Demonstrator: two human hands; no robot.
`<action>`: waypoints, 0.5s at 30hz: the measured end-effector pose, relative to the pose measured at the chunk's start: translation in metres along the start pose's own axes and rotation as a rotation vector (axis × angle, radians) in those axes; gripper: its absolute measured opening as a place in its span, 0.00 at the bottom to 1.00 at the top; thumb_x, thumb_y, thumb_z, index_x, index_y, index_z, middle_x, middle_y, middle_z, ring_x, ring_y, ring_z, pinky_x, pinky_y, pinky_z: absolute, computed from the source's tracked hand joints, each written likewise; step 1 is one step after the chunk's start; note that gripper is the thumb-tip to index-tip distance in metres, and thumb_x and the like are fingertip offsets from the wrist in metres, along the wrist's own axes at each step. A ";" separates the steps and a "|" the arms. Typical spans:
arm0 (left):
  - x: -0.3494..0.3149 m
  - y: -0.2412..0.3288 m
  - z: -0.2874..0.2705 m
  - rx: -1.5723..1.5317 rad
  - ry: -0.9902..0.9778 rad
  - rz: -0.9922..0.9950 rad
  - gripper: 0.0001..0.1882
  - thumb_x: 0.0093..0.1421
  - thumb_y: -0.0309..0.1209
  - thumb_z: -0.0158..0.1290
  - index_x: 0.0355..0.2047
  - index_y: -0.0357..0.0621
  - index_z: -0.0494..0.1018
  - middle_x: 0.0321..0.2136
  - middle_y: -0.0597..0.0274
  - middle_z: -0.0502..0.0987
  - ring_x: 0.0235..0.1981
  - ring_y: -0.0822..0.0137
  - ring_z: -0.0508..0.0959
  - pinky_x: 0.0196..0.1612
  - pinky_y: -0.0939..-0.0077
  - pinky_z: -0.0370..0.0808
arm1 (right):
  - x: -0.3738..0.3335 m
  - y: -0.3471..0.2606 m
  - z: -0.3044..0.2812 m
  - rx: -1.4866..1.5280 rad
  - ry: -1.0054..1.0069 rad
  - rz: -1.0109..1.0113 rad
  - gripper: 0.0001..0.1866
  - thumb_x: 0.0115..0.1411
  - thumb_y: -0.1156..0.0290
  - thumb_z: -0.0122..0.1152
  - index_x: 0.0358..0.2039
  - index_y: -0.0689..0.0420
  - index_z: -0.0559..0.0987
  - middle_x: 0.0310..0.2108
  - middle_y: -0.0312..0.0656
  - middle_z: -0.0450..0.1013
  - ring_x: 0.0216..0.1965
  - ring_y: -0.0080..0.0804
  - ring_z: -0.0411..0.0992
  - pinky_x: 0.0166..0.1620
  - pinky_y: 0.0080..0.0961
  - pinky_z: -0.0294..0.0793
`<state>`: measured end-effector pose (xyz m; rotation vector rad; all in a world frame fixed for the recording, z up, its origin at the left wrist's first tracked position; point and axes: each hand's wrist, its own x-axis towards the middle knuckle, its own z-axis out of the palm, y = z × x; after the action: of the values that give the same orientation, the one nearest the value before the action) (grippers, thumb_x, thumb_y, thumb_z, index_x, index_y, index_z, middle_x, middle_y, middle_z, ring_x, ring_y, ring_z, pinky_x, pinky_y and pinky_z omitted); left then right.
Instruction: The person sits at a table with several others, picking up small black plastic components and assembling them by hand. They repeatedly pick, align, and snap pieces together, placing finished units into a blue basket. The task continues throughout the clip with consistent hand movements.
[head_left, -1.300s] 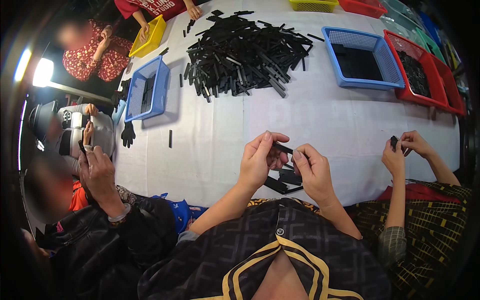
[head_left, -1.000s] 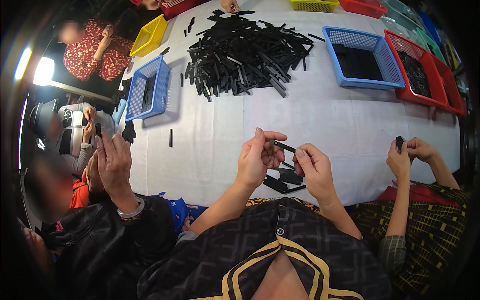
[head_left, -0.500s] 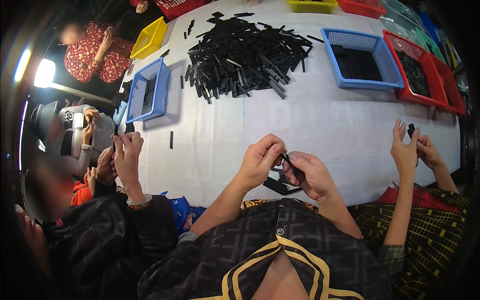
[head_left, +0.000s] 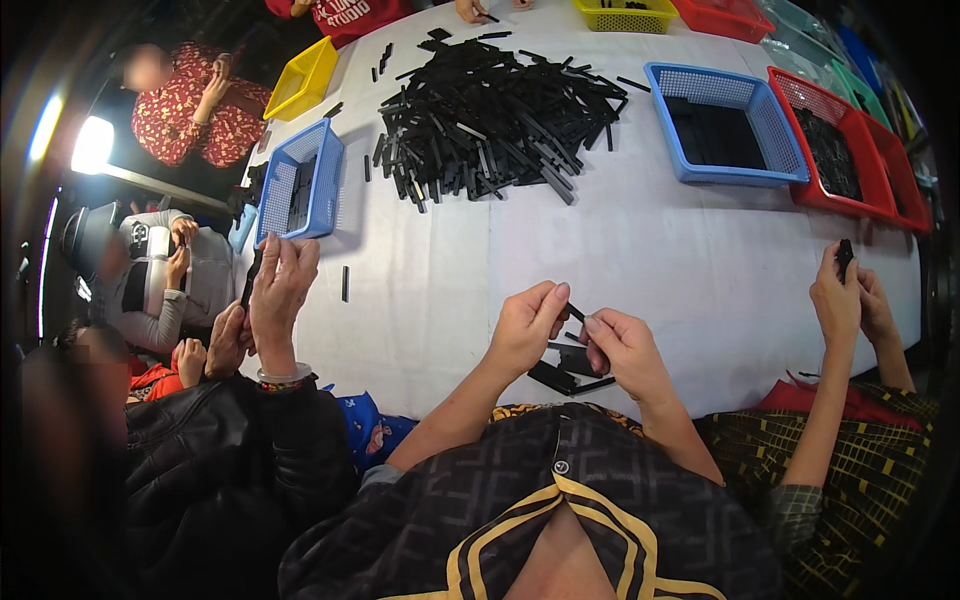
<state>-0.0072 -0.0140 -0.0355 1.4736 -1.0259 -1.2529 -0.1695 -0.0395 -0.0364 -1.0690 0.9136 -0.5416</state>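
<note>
Strip (head_left: 575,312) pinched in grip of left hand (head_left: 528,322) and right hand (head_left: 628,352), lower centre; seemingly mid-work, with large pile (head_left: 485,120) at upper centre apparently remaining, finished amount unclear.

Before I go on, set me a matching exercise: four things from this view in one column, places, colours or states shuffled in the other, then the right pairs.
1. Left hand
2. Large pile
3. Tablecloth
4. Small pile

A. Beyond the hands, between left blue basket and right blue basket
B. By the near edge
C. Holding a black strip
D. White

Pairs: 1-C, 2-A, 3-D, 4-B
</note>
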 end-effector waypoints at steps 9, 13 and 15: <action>0.089 -0.073 -0.045 0.366 0.139 -0.186 0.18 0.57 0.42 0.48 0.26 0.37 0.71 0.12 0.62 0.71 0.16 0.72 0.71 0.23 0.78 0.67 | 0.074 0.100 -0.171 -0.941 1.238 -0.337 0.09 0.56 0.64 0.53 0.30 0.55 0.78 0.24 0.37 0.69 0.27 0.35 0.66 0.31 0.28 0.65; 0.156 -0.100 -0.034 0.490 0.263 -0.108 0.19 0.52 0.44 0.53 0.32 0.37 0.71 0.19 0.57 0.75 0.21 0.67 0.76 0.27 0.74 0.71 | 0.086 0.100 -0.168 -1.226 1.291 -0.236 0.09 0.53 0.64 0.58 0.33 0.50 0.79 0.31 0.34 0.69 0.36 0.35 0.65 0.37 0.31 0.64; 0.185 -0.119 -0.032 0.520 0.381 -0.059 0.20 0.51 0.43 0.56 0.34 0.37 0.70 0.19 0.58 0.75 0.19 0.69 0.75 0.25 0.76 0.70 | 0.089 0.094 -0.158 -1.268 1.253 -0.237 0.09 0.52 0.64 0.59 0.34 0.49 0.79 0.34 0.35 0.68 0.37 0.36 0.65 0.39 0.34 0.62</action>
<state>0.0536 -0.1607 -0.1910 2.0555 -1.0951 -0.7193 -0.2595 -0.1484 -0.1840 -2.0108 2.4327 -0.8659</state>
